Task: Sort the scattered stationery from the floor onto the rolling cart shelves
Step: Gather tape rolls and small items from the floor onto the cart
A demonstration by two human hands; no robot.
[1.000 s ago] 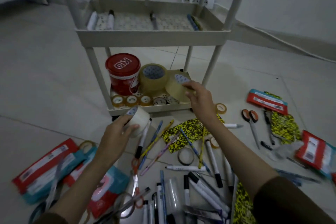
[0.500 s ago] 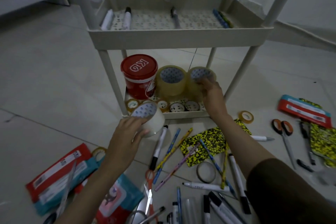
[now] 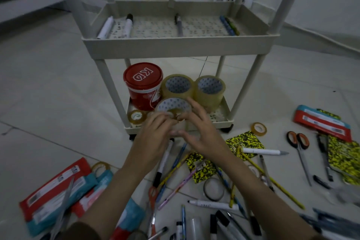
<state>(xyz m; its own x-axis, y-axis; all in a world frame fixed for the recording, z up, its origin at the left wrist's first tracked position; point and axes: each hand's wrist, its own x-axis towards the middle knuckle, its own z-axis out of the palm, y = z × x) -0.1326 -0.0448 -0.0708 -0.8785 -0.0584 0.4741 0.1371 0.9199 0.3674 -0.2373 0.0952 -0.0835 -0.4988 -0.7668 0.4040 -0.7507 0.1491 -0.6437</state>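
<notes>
A clear packing tape roll [image 3: 173, 105] sits at the front of the cart's bottom shelf [image 3: 224, 122], on top of small tape rolls. My left hand [image 3: 153, 138] grips its near left side. My right hand [image 3: 203, 132] touches its right side with spread fingers; both hands are a little blurred. Behind it stand two more big tape rolls [image 3: 178, 85] [image 3: 210, 88] and a red tub [image 3: 143, 84]. A small tape roll [image 3: 137, 117] lies at the shelf's front left.
The upper shelf [image 3: 175, 47] holds markers [image 3: 127, 25] and pens. On the floor lie pens, markers, orange scissors [image 3: 298, 141], yellow-black notebooks [image 3: 244, 145], a small tape roll [image 3: 258, 128] and red-teal packets [image 3: 56, 191].
My right hand left the second big roll standing on the bottom shelf and came back to the front. My left hand carried its roll forward onto the shelf, where both hands now meet.
</notes>
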